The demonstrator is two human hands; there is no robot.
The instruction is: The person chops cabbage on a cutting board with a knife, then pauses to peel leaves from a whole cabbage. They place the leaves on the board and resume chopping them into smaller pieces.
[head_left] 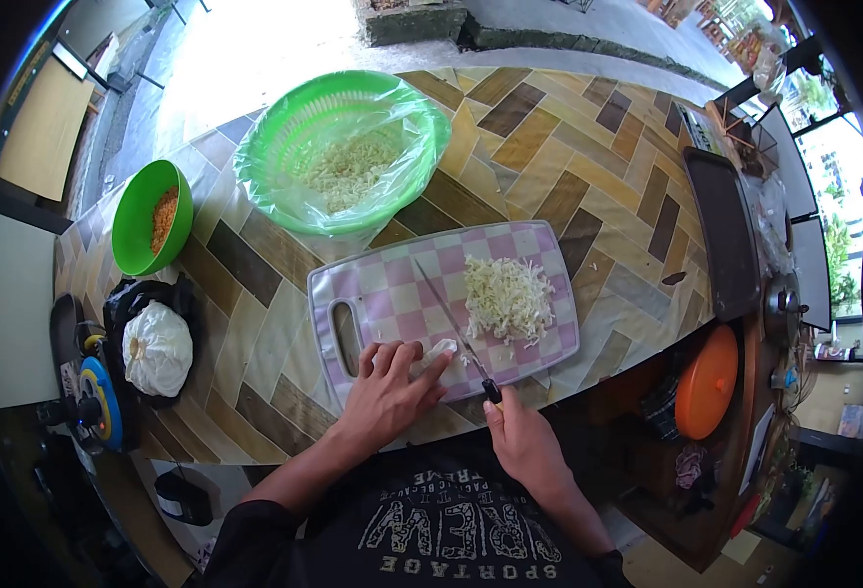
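My right hand (526,437) grips a kitchen knife (439,299) by its dark handle, near the front edge of the cutting board. The blade points away from me and slants left across the pink-and-white checked cutting board (407,257). Just left of the blade, the fingers of my left hand (389,394) press a small pale piece of cabbage (438,351) down on the board. Part of that piece is hidden under the fingers. To the right of the blade lies a heap of shredded cabbage (508,300), with a few loose shreds around it.
Behind the board stands a green basket (255,196) lined with clear plastic, holding shredded cabbage. Left of it are a green bowl (125,227) with orange bits and a white plastic bundle (158,348). A dark tray (722,235) lies at the table's right edge, near an orange lid (707,382).
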